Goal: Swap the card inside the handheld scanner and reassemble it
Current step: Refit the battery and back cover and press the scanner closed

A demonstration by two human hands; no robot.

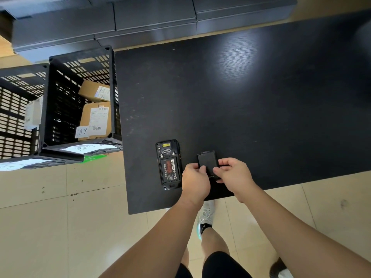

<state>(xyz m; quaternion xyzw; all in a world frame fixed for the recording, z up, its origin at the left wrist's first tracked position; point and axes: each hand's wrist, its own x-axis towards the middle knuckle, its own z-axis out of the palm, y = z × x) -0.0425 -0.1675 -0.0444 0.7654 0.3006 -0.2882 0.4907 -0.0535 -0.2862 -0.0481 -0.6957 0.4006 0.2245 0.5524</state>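
Observation:
The handheld scanner (169, 164) lies face down on the black table (251, 101), near its front left corner. Its back is uncovered, and a battery with a red and white label (170, 169) sits in the bay. Just right of it, the black back cover (208, 161) is pinched from both sides: my left hand (195, 180) holds its left edge, my right hand (233, 174) its right edge. The cover's near end is hidden by my fingers. No card is visible.
Two black slatted crates (80, 93) stand on the floor left of the table, with cardboard parcels (96, 117) inside the nearer one. Dark cabinets (152, 19) run along the far side. My legs and shoes show below the table's front edge.

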